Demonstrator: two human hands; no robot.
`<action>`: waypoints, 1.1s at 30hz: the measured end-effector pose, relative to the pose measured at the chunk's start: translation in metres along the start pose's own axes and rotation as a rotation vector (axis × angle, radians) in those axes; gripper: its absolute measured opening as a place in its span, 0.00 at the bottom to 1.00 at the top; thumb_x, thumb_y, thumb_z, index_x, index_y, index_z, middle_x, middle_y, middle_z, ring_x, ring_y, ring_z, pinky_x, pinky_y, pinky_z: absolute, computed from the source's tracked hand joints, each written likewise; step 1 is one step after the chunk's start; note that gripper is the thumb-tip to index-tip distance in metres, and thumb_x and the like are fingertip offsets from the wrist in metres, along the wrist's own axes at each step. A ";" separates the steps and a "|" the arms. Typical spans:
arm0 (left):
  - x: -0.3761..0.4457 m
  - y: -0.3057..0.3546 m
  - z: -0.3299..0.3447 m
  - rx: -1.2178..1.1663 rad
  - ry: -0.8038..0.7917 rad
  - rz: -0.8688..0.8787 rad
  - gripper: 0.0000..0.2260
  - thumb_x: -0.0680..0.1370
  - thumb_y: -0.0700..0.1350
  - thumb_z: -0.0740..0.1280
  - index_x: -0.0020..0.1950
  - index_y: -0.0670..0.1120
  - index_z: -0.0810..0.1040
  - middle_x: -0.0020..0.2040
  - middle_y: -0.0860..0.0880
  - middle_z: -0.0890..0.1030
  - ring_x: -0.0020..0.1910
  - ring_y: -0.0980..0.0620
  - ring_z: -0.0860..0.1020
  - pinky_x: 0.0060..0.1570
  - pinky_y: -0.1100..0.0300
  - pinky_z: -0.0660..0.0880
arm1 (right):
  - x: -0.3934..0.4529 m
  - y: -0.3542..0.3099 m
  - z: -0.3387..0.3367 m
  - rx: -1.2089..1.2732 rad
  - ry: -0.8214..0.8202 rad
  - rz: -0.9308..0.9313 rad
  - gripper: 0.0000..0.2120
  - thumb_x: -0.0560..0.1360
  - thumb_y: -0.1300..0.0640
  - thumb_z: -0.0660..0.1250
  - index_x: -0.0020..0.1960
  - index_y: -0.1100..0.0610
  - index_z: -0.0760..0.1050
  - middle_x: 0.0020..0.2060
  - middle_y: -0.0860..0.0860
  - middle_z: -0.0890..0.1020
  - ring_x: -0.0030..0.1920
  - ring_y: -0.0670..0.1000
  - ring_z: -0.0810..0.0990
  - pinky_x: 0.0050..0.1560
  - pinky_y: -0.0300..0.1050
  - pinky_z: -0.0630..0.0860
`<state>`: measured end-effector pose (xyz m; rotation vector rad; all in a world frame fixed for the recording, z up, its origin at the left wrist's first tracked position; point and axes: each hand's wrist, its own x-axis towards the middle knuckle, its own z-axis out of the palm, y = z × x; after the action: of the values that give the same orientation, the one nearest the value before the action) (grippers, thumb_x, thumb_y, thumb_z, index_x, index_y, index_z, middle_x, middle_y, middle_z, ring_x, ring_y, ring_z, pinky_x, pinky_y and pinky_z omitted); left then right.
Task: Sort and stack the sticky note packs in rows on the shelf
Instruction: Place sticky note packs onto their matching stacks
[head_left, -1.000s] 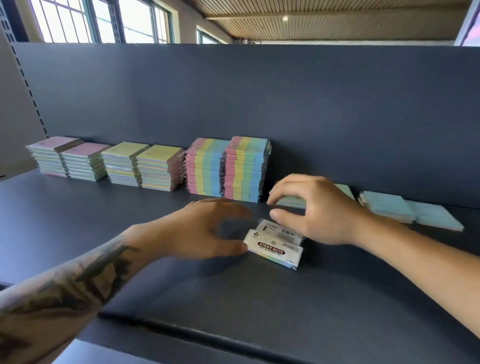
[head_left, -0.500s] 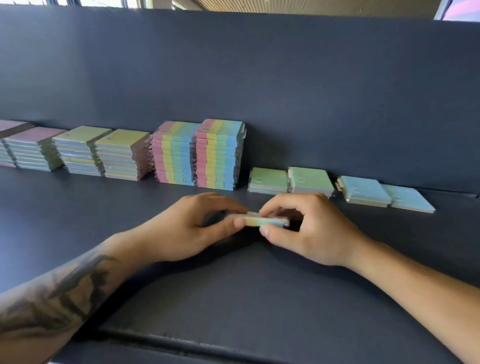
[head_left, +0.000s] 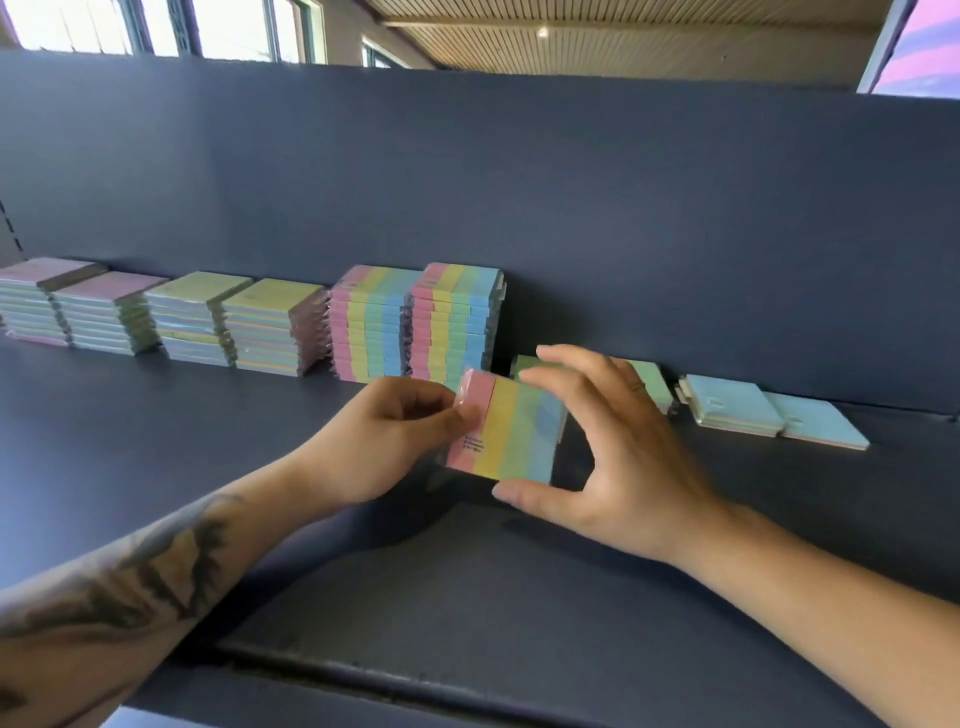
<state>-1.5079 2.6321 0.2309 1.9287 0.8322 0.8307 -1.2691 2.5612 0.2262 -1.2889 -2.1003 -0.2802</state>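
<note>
Raised since the earlier frame, now face-on above the dark shelf (head_left: 156, 441), before the striped stacks (head_left: 415, 322): the striped pack (head_left: 506, 434). Right hand (head_left: 618, 457) clasps its top and bottom edges; left hand (head_left: 395, 436) pinches its pink edge.

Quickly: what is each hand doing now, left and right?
Left hand: pinches the pink edge of the striped sticky note pack.
Right hand: holds the same pack between fingers and thumb.

A striped pink-yellow-green-blue sticky note pack (head_left: 506, 434) stood tilted up between both hands, pinched by the left hand (head_left: 387, 441) and right hand (head_left: 618, 457).
</note>
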 end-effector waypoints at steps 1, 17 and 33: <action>0.000 0.001 -0.001 -0.015 -0.004 -0.013 0.16 0.79 0.54 0.67 0.53 0.42 0.86 0.51 0.47 0.87 0.53 0.44 0.85 0.62 0.42 0.79 | 0.001 -0.004 0.000 -0.038 -0.008 -0.029 0.38 0.69 0.27 0.69 0.72 0.46 0.70 0.72 0.45 0.69 0.71 0.49 0.70 0.67 0.48 0.72; -0.059 -0.023 -0.100 0.948 -0.025 -0.234 0.35 0.72 0.80 0.48 0.70 0.65 0.73 0.70 0.63 0.73 0.72 0.56 0.69 0.75 0.51 0.59 | 0.155 -0.041 0.023 0.139 -0.123 -0.038 0.24 0.66 0.32 0.69 0.58 0.42 0.78 0.57 0.45 0.78 0.60 0.49 0.76 0.66 0.50 0.72; -0.065 -0.050 -0.109 0.969 -0.024 -0.223 0.37 0.72 0.81 0.49 0.77 0.66 0.62 0.76 0.63 0.64 0.78 0.56 0.59 0.77 0.47 0.56 | 0.230 -0.025 0.059 -0.219 -0.251 0.098 0.17 0.76 0.33 0.65 0.62 0.38 0.77 0.64 0.48 0.77 0.69 0.55 0.70 0.68 0.56 0.61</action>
<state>-1.6425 2.6487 0.2176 2.5649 1.5932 0.2515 -1.3858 2.7427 0.3287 -1.6241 -2.2531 -0.3278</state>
